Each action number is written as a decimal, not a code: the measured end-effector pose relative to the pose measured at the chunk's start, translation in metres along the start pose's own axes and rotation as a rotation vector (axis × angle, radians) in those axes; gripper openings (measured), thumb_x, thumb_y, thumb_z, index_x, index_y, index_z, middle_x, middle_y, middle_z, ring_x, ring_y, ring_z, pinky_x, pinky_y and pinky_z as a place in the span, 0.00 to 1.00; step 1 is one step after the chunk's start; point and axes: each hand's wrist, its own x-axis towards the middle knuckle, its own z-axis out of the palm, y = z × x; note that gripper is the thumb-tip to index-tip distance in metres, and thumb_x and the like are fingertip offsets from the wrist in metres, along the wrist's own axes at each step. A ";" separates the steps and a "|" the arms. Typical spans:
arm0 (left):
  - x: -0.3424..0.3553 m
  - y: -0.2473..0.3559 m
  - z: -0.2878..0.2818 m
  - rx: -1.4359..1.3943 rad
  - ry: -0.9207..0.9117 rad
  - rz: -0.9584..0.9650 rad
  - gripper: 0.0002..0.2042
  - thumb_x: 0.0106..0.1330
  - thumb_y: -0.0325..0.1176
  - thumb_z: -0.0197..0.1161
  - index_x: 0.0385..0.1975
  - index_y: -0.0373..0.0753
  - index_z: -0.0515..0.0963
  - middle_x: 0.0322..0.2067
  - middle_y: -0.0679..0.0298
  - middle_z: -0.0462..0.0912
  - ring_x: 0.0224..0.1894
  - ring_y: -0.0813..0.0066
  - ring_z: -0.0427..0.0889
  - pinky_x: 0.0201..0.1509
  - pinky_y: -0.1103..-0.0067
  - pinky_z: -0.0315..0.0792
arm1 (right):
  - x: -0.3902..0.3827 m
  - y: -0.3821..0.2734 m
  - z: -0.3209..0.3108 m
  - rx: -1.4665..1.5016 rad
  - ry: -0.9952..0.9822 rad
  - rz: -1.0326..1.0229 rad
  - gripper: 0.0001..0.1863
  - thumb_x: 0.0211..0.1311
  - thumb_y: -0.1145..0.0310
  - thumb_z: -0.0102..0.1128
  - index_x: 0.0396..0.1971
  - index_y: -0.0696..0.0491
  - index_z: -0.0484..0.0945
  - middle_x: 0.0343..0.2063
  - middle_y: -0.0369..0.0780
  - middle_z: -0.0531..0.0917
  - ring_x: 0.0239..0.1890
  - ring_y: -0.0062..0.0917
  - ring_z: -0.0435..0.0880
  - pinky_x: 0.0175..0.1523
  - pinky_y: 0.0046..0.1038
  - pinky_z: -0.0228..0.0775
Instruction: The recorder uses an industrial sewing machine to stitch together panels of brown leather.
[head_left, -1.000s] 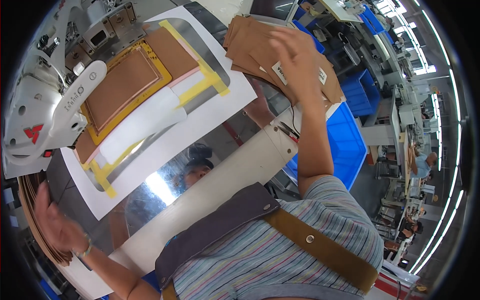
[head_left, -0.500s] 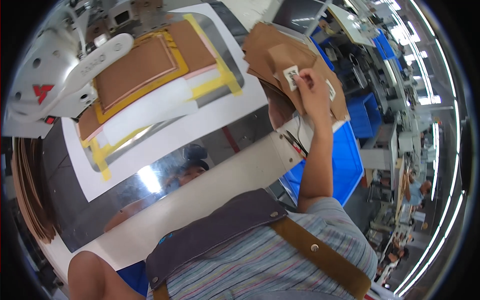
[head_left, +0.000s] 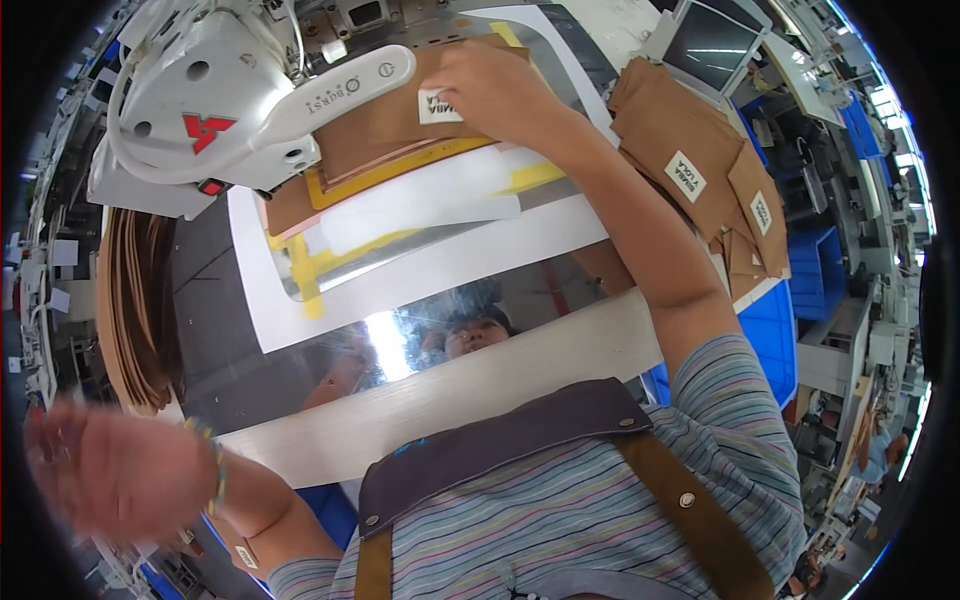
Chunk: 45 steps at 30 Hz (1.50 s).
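My right hand [head_left: 500,95] reaches over the press bed, its fingers pinched on a brown flat piece with a white printed label [head_left: 437,107]. Beneath it lies a yellow frame [head_left: 400,167] with brown material inside, partly covered by the hand and the piece. This frame rests on a white sheet [head_left: 275,318] with strips of yellow tape [head_left: 305,275]. My left hand [head_left: 115,475], with a beaded bracelet at the wrist, is raised at the lower left, away from the bed. Motion smears its fingers.
A white machine head [head_left: 210,100] with a handle-like arm [head_left: 340,95] overhangs the bed's left side. Brown pieces with white labels [head_left: 685,140] are piled at right, near a dark screen [head_left: 712,45]. Brown sheets [head_left: 135,310] stand at left. A blue bin [head_left: 775,340] sits below the right pile.
My right hand has moved left from the pile to above the yellow frame, carrying a labelled brown piece. My left hand has come into view at the lower left. The view has shifted.
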 end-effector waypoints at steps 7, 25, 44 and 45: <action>-0.070 -0.118 -0.088 0.817 -0.714 -0.664 0.14 0.78 0.28 0.56 0.57 0.33 0.82 0.58 0.58 0.83 0.59 0.70 0.80 0.68 0.73 0.70 | 0.047 -0.023 0.042 0.130 -0.133 -0.011 0.16 0.56 0.77 0.65 0.43 0.45 0.91 0.46 0.39 0.86 0.52 0.36 0.84 0.54 0.38 0.81; -0.096 -0.249 -0.055 0.735 -1.306 -0.451 0.16 0.74 0.32 0.62 0.60 0.37 0.80 0.55 0.51 0.85 0.58 0.50 0.82 0.66 0.66 0.72 | 0.017 -0.049 0.086 0.264 -0.045 -0.329 0.24 0.68 0.74 0.55 0.58 0.35 0.85 0.65 0.34 0.79 0.70 0.31 0.72 0.75 0.46 0.58; -0.091 -0.299 -0.102 0.746 -1.367 -0.426 0.21 0.66 0.32 0.69 0.60 0.41 0.80 0.57 0.54 0.84 0.62 0.55 0.81 0.67 0.65 0.74 | 0.017 -0.050 0.081 0.276 -0.076 -0.307 0.24 0.67 0.76 0.55 0.57 0.35 0.86 0.65 0.36 0.79 0.70 0.34 0.72 0.76 0.45 0.58; -0.092 -0.305 -0.114 0.712 -1.362 -0.401 0.22 0.65 0.32 0.69 0.60 0.41 0.79 0.57 0.54 0.84 0.62 0.54 0.81 0.67 0.65 0.73 | 0.018 -0.051 0.081 0.284 -0.092 -0.303 0.24 0.67 0.76 0.56 0.57 0.35 0.87 0.65 0.36 0.78 0.71 0.34 0.71 0.77 0.46 0.57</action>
